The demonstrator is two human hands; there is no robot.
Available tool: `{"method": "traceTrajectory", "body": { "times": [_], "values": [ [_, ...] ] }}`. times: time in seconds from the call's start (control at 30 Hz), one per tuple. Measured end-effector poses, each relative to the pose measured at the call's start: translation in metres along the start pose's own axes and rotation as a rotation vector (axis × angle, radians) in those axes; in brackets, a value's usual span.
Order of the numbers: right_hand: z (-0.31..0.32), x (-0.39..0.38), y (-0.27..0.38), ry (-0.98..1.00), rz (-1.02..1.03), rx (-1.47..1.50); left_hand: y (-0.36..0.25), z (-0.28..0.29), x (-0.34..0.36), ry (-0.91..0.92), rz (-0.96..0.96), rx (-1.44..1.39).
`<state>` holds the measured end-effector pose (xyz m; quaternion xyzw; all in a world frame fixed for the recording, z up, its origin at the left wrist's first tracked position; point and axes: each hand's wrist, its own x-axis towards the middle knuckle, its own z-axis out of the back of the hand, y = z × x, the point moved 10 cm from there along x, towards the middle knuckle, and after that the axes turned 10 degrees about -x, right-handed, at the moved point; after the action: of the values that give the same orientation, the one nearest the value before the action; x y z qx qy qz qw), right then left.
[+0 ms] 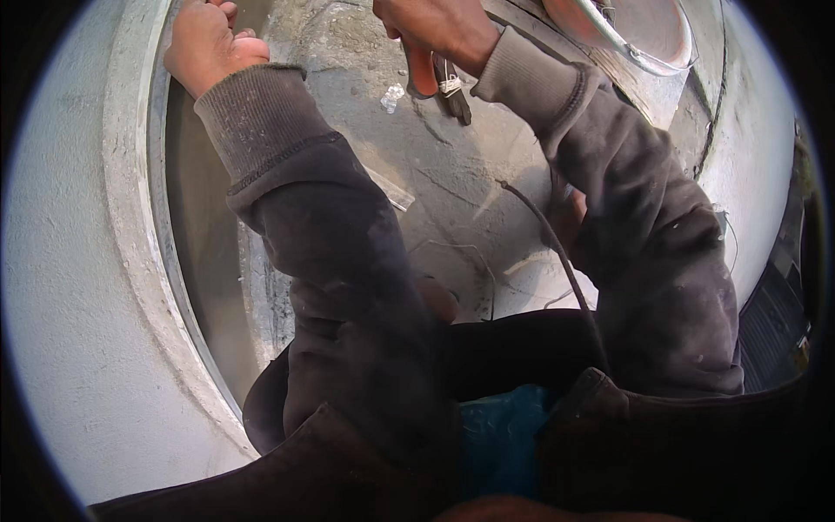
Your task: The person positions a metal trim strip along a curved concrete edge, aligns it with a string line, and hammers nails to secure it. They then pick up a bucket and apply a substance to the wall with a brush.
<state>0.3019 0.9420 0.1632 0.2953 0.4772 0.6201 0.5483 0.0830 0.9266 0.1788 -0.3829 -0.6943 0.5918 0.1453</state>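
My left hand (213,50) is closed, its fingers curled, at the top left beside a pale ledge (156,130). Whatever it may hold is out of sight. At the top middle my right hand (439,30) grips a tool by its orange handle (422,71), whose rounded end juts below the fist. The tool's head is hidden or beyond the frame. Just beside the handle is a dark stick-like piece (456,103) bound with whitish string. A small crumpled clear scrap (391,98) lies on the grey, cement-stained floor (470,157) between my forearms.
At the upper right stands a bucket (648,61) with a pale rim and wire handle. A dark bent rod or cable (548,228) rises between my arms. Thin wire (474,250) and a pale strip (391,190) lie on the floor. A curved white wall (70,244) bounds the left.
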Motion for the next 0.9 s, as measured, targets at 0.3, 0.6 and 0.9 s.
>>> {"method": "traceTrajectory", "body": {
  "times": [0.3, 0.6, 0.9],
  "values": [
    [0.130, -0.085, -0.090, 0.574, -0.005, -1.029, 0.009, -0.002, -0.008, 0.112, -0.025, 0.030],
    [0.103, -0.080, -0.150, 0.499, 0.423, -1.214, 0.092, 0.109, -0.058, -0.018, 0.381, 1.258],
    [-0.003, -0.083, -0.084, 0.868, 0.597, -0.763, 0.166, 0.186, -0.137, -0.172, 0.308, 1.329]
  ]
}}
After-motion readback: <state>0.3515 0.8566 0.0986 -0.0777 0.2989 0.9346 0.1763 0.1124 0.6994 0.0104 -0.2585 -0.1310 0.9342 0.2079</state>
